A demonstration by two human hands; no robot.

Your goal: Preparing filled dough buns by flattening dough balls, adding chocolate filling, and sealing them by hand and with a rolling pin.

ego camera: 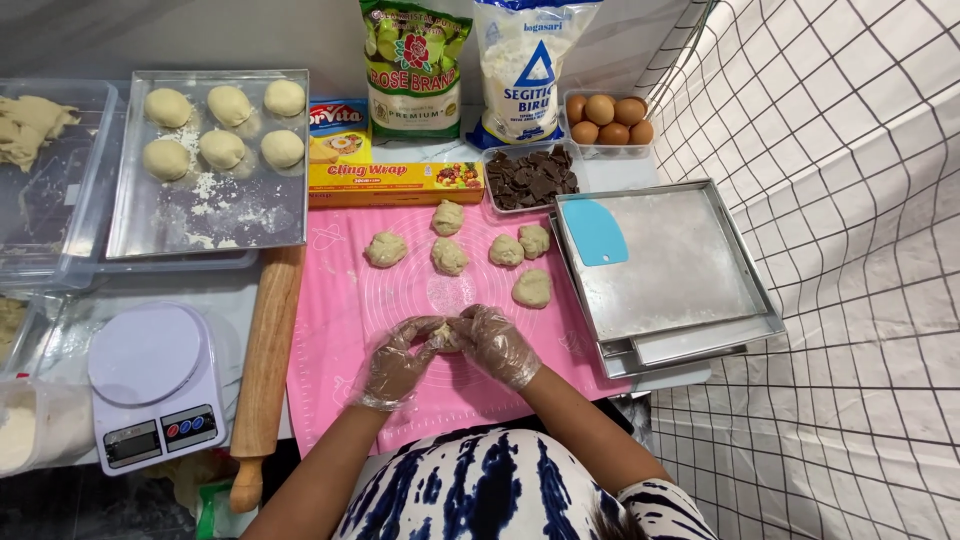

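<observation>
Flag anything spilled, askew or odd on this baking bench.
Loose white flour is scattered over the metal baking tray below the six smooth dough balls. The stacked square metal pans on the right sit slightly askew and overhang the counter edge. Nothing else stands out.

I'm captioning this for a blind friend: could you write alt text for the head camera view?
Two gloved hands, left hand and right hand, pinch a dough piece over a pink mat holding five more dough lumps. A metal tray with six smooth dough balls, a rolling pin and a kitchen scale sit left; empty pans right.
</observation>
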